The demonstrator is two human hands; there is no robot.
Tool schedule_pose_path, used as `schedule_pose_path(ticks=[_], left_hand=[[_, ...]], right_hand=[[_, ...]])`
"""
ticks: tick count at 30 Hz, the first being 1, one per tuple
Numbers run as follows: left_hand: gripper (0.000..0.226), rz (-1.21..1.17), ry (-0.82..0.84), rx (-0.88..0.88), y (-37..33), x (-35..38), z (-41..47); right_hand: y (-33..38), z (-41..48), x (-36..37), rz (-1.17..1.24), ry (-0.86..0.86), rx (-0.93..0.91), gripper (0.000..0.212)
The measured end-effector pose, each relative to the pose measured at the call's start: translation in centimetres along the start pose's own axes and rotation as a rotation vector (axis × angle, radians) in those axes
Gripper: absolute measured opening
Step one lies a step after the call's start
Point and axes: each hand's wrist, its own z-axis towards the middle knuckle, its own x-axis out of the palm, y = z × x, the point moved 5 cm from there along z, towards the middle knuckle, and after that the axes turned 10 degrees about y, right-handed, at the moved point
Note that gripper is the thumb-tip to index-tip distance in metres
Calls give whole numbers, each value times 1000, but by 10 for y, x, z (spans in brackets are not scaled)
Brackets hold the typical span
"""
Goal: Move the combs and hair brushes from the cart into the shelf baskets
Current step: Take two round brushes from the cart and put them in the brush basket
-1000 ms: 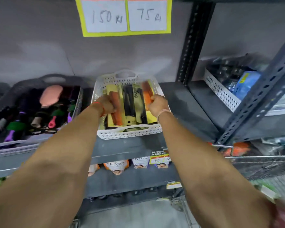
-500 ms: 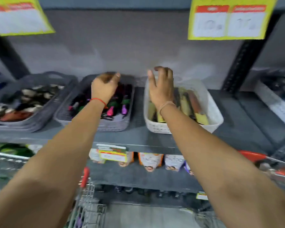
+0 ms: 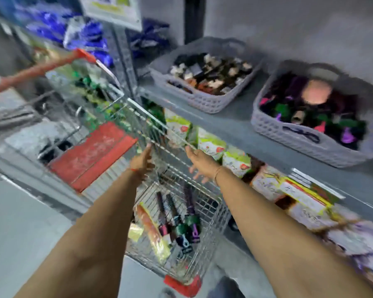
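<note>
A wire shopping cart [image 3: 205, 214] stands below the shelf. In its bottom lie several round hair brushes [image 3: 182, 220] with dark bristles and coloured handles, beside an orange comb in yellow packaging [image 3: 151, 229]. My left hand [image 3: 141, 161] and my right hand [image 3: 202, 163] hover open above the cart, fingers spread, holding nothing. On the shelf at the right sits a grey basket [image 3: 293, 134] full of coloured hair brushes. The frame is blurred by motion.
A second grey basket [image 3: 205, 102] with dark and light hair clips sits left of the brush basket. Packaged goods [image 3: 211, 145] line the lower shelf. The cart's red child seat [image 3: 93, 153] and orange handle [image 3: 41, 69] are at left. Grey floor lies lower left.
My view swung left and down from the shelf baskets to the cart. Both hands left the white basket of combs and dropped empty over the cart.
</note>
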Motion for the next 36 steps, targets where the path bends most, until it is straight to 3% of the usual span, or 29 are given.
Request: schedule_pose_path(ticks=[5, 9, 12, 15, 18, 21, 25, 31, 34, 36], left_hand=[[59, 93, -83, -188, 76, -40, 54], [34, 20, -114, -285, 117, -44, 95], [41, 180, -57, -436, 168, -26, 123], [58, 485, 25, -549, 206, 6, 130], [66, 406, -84, -510, 228, 32, 130], [80, 516, -199, -509, 239, 39, 129], [66, 187, -236, -480, 246, 35, 129], [60, 72, -498, -340, 235, -12, 125], [59, 313, -516, -394, 233, -28, 134], [54, 559, -516, -370, 227, -21, 135]], right_hand=[[-46, 67, 48, -95, 226, 197, 61], [-88, 108, 72, -128, 277, 302, 35], [-131, 134, 87, -205, 316, 438, 50], [-170, 146, 100, -186, 260, 551, 39], [-195, 146, 119, -212, 221, 607, 62], [-208, 147, 128, -214, 155, 587, 69], [-209, 148, 125, -99, 86, 529, 56], [-183, 161, 125, 1, 97, 287, 48], [-174, 180, 119, -18, 110, 239, 47], [-176, 189, 117, -177, 151, 288, 58]])
